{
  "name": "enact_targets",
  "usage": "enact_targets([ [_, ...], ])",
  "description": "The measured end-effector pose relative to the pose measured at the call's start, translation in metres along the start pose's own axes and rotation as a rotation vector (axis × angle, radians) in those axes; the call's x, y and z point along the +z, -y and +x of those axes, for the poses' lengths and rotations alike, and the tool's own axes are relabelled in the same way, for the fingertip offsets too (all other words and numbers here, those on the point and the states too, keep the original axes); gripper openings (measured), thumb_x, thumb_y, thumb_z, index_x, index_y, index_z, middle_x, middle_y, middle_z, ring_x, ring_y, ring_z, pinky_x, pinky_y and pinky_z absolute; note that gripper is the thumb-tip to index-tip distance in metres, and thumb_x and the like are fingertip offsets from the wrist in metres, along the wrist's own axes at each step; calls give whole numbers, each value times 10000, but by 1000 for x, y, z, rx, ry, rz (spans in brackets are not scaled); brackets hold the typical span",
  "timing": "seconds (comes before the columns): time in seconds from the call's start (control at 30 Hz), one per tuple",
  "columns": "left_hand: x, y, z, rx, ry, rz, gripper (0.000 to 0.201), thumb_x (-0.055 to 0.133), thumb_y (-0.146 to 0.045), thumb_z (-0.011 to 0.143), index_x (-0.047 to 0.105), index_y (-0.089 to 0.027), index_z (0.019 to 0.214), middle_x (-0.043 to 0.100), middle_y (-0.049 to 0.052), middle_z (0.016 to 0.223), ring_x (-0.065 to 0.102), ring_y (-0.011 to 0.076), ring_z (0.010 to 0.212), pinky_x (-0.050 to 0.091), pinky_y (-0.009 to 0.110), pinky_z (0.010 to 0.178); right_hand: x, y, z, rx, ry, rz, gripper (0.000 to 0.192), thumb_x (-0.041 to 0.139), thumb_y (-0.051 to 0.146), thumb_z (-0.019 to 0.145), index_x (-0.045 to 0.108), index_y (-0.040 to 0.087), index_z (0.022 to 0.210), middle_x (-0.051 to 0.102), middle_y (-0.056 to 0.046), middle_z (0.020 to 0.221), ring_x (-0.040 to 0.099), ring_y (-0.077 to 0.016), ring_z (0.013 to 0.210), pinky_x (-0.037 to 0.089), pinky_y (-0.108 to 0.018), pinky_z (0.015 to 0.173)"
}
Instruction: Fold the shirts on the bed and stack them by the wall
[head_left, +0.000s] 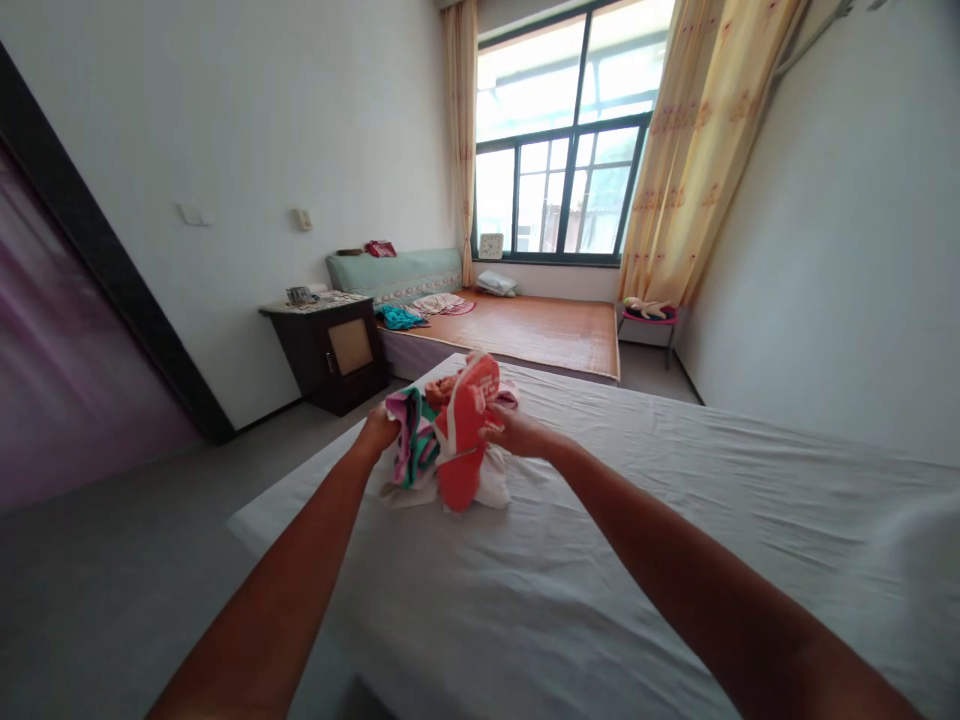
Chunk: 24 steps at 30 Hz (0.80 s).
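Note:
My left hand [380,432] is closed on a green and pink striped cloth garment [414,440] at the left of a small heap. My right hand [514,430] grips a coral-red garment [466,425] with white edging and white lettering, lifted partly upright above the heap. Under and around these lie white cloth [493,480] and an orange-brown piece of cloth [442,388]. The heap rests near the far left edge of a bed with a white sheet [637,560]. The fingertips of both hands are partly hidden by the cloth.
Past this bed stands another bed with a brown mat [547,325], a teal cloth [400,317] and a pillow [496,283]. A dark bedside cabinet [322,355] is at the left. A pink stool [649,317] stands below the yellow curtain [690,150].

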<state>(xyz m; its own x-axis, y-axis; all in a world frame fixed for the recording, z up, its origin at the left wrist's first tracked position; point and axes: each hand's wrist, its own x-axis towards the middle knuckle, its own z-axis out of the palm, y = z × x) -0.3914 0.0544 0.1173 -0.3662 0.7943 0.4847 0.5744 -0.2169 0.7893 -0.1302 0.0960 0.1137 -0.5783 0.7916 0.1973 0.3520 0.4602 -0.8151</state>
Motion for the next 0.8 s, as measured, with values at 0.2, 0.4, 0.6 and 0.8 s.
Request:
enact_targets([
  [0.2,16,-16,-17,259,89,138,224,525,-210,865,660,-165,1038,625,65,1149,511,230,1146,343,402,1059,24,-40,-39,-143,-14,-146,495,510,254,848,459,198,1337,522,-135,1331,642,-199,891,478,-387,856],
  [0.4,61,-48,-54,484,412,499,459,625,-369,794,577,-222,1226,553,107,1250,469,293,1178,371,423,1004,7,-46,-95,-93,29,-149,314,473,149,805,666,184,1050,710,-59,914,637,-170,752,497,-326,737],
  [0.6,83,-61,-41,420,373,549,245,468,-269,893,644,-141,1006,663,129,911,596,268,916,432,388,839,-29,-61,-158,78,-17,-4,240,510,331,854,677,190,953,699,-50,818,643,-165,714,508,-313,671],
  [0.8,182,-150,-88,593,557,157,297,402,-274,929,605,-171,1120,690,79,909,638,202,831,482,309,765,-81,-46,-187,320,-248,816,572,387,665,850,494,255,1233,581,-109,1261,642,-221,989,553,-412,755],
])
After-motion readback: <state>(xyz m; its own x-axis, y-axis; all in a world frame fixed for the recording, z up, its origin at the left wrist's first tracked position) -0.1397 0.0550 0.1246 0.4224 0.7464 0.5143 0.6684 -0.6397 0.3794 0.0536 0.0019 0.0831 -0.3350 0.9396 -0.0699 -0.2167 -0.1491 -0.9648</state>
